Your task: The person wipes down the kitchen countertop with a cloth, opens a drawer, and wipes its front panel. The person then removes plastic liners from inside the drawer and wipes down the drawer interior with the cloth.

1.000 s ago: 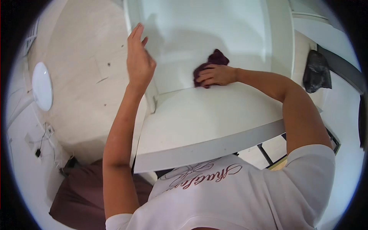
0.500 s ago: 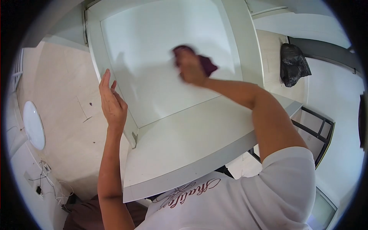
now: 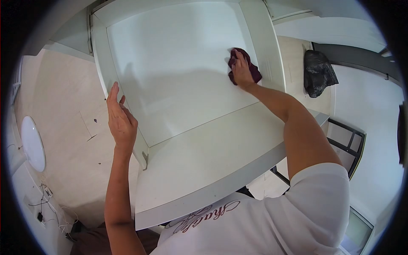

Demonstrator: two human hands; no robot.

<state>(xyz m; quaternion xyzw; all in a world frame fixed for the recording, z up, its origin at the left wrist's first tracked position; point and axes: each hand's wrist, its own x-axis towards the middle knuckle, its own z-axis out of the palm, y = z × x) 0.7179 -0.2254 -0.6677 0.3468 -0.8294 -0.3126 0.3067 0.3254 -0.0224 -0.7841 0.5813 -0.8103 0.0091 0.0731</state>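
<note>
A white drawer (image 3: 170, 97) is pulled out in front of me, its low side walls to the left and right. Against the drawer's right part, my right hand (image 3: 242, 75) presses a dark maroon cloth (image 3: 256, 73) flat on the bottom panel, fingers lying over it. Part of the cloth is hidden under the palm. My left hand (image 3: 121, 121) rests at the top edge of the left side wall (image 3: 100, 57), fingers stretched out along it and holding nothing.
A black plastic bag (image 3: 316, 74) sits on the floor at the right, above a dark metal frame (image 3: 350, 148). On the left are a round white disc (image 3: 33, 144) and loose cables (image 3: 44, 199). The drawer's thick front panel (image 3: 212, 187) is close to my body.
My right hand has slid the cloth rightward across the drawer bottom, close to the right wall. The left hand stays at the left wall. The view has shifted slightly.
</note>
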